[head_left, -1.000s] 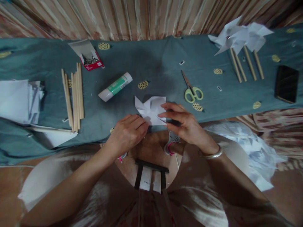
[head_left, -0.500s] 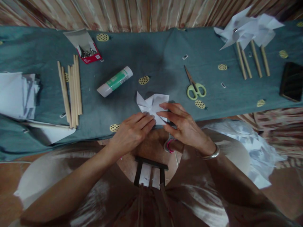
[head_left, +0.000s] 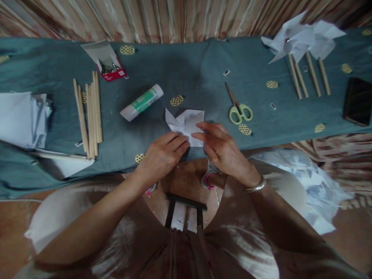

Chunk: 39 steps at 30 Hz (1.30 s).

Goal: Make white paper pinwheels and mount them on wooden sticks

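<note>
A white paper pinwheel (head_left: 193, 122), partly folded, lies near the front edge of the cloth-covered table. Its upper-left blade stands up, while the right part is still flat. My left hand (head_left: 164, 153) is closed, with its fingers together and their tips pressing the pinwheel near its centre and lower left. From the other side, my right hand (head_left: 225, 151) reaches over the right part of the paper. Its fingers are apart, with the fingertips on or just over the sheet; the thumb is hard to make out.
A glue stick (head_left: 142, 102), wooden sticks (head_left: 93, 116) and a red box of metal fasteners (head_left: 112, 71) lie left. Paper sheets (head_left: 17, 116) are stacked farther left. Scissors (head_left: 240, 108), finished pinwheels (head_left: 302, 38) and a dark phone (head_left: 359, 100) are to the right.
The paper and both hands have shifted slightly up and away from the table edge. My right thumb, clearly spread earlier, has drawn in beneath the fingers.
</note>
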Motion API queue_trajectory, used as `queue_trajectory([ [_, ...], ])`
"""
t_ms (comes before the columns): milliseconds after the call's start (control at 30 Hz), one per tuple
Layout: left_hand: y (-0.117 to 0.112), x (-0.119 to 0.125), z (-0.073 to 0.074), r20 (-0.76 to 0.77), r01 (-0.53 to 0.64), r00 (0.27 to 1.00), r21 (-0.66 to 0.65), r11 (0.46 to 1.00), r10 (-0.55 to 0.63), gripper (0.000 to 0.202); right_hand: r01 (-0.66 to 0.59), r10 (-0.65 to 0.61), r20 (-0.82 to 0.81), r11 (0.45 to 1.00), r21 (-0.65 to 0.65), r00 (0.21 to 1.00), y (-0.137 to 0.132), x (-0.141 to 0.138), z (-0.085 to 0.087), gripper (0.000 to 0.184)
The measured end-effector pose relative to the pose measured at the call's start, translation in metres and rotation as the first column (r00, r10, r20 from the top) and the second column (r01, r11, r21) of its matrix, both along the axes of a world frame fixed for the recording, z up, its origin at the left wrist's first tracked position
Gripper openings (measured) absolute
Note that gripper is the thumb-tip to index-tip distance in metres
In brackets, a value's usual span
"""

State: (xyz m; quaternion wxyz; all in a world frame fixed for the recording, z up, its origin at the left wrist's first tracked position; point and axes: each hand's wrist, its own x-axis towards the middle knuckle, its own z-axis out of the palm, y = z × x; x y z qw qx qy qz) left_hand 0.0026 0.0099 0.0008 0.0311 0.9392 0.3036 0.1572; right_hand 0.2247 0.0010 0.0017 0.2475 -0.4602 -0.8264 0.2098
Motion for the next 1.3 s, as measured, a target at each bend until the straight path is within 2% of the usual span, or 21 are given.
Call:
queue_trajectory([
  [100,0.0,0.0,0.0,-0.002,-0.003,1.0,-0.011,1.0,0.003,0.024,-0.025,0.024,0.051,1.0,0.02,0.998,-0.001,-0.002,-0.003,0.034],
  [267,-0.001,0.001,-0.003,0.014,-0.023,1.0,-0.031,0.999,0.023,0.022,-0.004,0.004,-0.011,1.0,-0.019,1.0,-0.003,-0.003,-0.004,0.03],
  [567,-0.002,0.0,-0.006,0.048,-0.015,0.999,0.001,1.0,0.015,0.021,-0.016,0.016,0.007,1.0,0.003,1.0,-0.011,0.006,0.003,0.028],
  [700,-0.002,0.0,-0.005,0.047,-0.01,0.999,-0.039,0.999,0.012,0.022,-0.036,0.036,-0.017,0.999,-0.002,0.999,-0.017,0.013,0.007,0.028],
  [833,-0.001,0.001,-0.003,0.024,-0.026,0.999,-0.071,0.997,0.028,0.022,0.049,-0.055,-0.102,0.997,-0.059,0.993,-0.021,0.018,0.007,0.029],
  [967,-0.002,0.001,-0.001,0.035,-0.038,0.999,-0.011,0.999,0.038,0.02,0.108,-0.12,-0.132,0.989,-0.098,0.984,-0.019,0.018,0.006,0.03],
  [1167,-0.007,-0.002,0.001,0.108,-0.048,0.993,0.012,0.999,0.046,0.019,0.063,-0.083,-0.149,0.989,-0.134,0.985,-0.014,0.009,0.007,0.026],
  [1300,-0.01,-0.005,0.0,0.133,-0.05,0.99,-0.028,0.998,0.053,0.019,0.0,-0.027,-0.146,0.984,-0.177,0.989,-0.013,0.006,0.009,0.027],
])
